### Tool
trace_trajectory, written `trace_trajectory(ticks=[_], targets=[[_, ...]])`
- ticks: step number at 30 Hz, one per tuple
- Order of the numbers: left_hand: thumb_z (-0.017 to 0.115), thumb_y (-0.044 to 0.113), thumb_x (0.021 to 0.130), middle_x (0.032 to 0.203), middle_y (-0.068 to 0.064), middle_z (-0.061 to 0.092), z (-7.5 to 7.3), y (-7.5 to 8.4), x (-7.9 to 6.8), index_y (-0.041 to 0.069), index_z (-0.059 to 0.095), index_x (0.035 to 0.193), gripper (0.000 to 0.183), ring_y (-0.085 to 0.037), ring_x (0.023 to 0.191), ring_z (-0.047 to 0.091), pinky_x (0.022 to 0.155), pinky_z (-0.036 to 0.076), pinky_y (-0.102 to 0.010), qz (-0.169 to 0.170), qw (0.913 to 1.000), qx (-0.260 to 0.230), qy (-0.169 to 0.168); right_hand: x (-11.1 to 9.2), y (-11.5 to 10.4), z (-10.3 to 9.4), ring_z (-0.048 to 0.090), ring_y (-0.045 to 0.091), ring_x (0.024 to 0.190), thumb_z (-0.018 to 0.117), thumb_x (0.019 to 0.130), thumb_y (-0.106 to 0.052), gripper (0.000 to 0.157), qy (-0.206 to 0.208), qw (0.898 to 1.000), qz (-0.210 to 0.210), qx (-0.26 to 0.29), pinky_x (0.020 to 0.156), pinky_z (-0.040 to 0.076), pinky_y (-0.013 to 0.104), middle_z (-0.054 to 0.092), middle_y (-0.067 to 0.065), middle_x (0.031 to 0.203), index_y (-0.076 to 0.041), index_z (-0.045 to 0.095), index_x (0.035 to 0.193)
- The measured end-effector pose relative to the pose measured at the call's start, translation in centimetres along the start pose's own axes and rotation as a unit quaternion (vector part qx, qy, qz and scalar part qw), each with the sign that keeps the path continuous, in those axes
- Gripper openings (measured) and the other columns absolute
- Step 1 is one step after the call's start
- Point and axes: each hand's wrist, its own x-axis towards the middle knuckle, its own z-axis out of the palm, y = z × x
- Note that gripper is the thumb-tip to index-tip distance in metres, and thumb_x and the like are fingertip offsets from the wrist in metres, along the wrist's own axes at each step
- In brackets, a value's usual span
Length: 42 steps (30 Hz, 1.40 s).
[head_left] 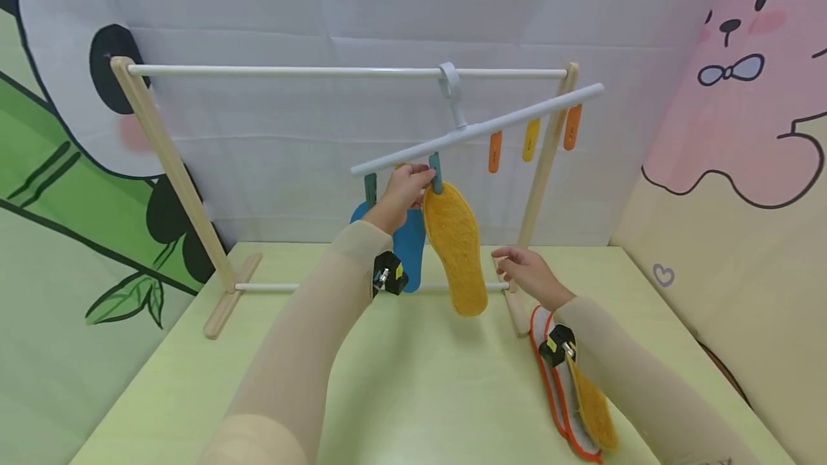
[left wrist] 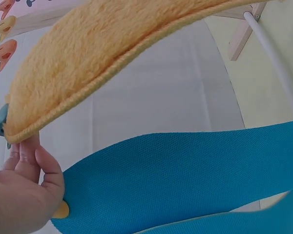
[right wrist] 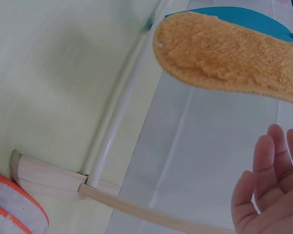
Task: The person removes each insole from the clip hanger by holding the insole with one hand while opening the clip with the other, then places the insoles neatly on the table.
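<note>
My left hand is at the upper end of a fuzzy yellow insole, its fingers bent beside the teal clip that holds the insole. Some fingertips are hidden behind the insole in the left wrist view, and I cannot tell whether they pinch it. Blue insoles hang just to the left, below another dark teal clip. To the right of the yellow insole, my right hand holds nothing; its fingers are loosely extended toward the hanging insole. The white hanger tilts down to the left.
The hanger's hook is over the upper rod of a wooden rack. Orange clips and a yellow clip hang at right. Grey, orange-edged insoles and another yellow insole lie on the table under my right forearm.
</note>
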Motion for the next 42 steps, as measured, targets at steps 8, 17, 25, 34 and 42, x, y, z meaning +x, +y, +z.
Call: trace_trajectory(ticks=[8,17,25,34,42], targets=[[0.055,0.027,0.099,0.132,-0.009,0.055,0.1,0.0,-0.2,0.007,0.052,0.137,0.043,-0.024,0.098,0.060,0.090,0.044,-0.035,-0.010,0.9998,-0.004,-0.014,0.5,-1.5,1.2,0.057,0.028,0.091,0.045,0.097,-0.011,0.033,-0.025,0.999,-0.022,0.006,0.076,0.047,0.031,0.062,0.018,0.103,0.009,0.056,0.121],[0.055,0.026,0.099,0.133,-0.008,0.054,0.3,0.0,-0.1,0.007,0.052,0.137,0.043,-0.026,0.109,0.057,0.095,0.043,-0.037,-0.006,0.9996,0.000,-0.026,1.3,-2.2,1.6,0.059,0.027,0.092,0.051,0.095,-0.010,0.028,-0.016,0.999,-0.039,0.005,0.080,0.048,0.033,0.065,0.018,0.104,0.010,0.060,0.112],[0.056,0.028,0.099,0.129,-0.008,0.056,0.5,-0.3,0.1,0.007,0.054,0.135,0.042,-0.024,0.108,0.054,0.095,0.042,-0.037,-0.005,0.9996,0.005,-0.026,1.8,-2.9,1.9,0.059,0.021,0.087,0.052,0.099,-0.018,0.030,-0.016,0.999,-0.037,0.026,0.082,0.046,0.036,0.066,0.014,0.100,0.008,0.060,0.111],[0.042,0.038,0.103,0.100,-0.003,0.049,1.0,0.0,0.2,0.006,0.056,0.127,0.043,-0.017,0.089,0.044,0.079,0.038,-0.030,-0.011,0.9998,0.001,-0.014,1.8,-3.3,2.1,0.058,0.013,0.077,0.051,0.100,-0.015,0.027,-0.021,0.998,-0.054,0.032,0.075,0.048,0.032,0.067,0.009,0.090,0.010,0.060,0.108],[0.042,0.038,0.102,0.135,-0.007,0.047,1.5,0.5,0.6,0.009,0.052,0.133,0.044,-0.024,0.121,0.041,0.100,0.035,-0.041,-0.012,0.9997,-0.009,-0.018,1.6,-3.4,2.1,0.057,0.012,0.078,0.051,0.101,-0.015,0.028,-0.025,0.997,-0.057,0.044,0.074,0.048,0.029,0.066,0.009,0.092,0.010,0.059,0.110]])
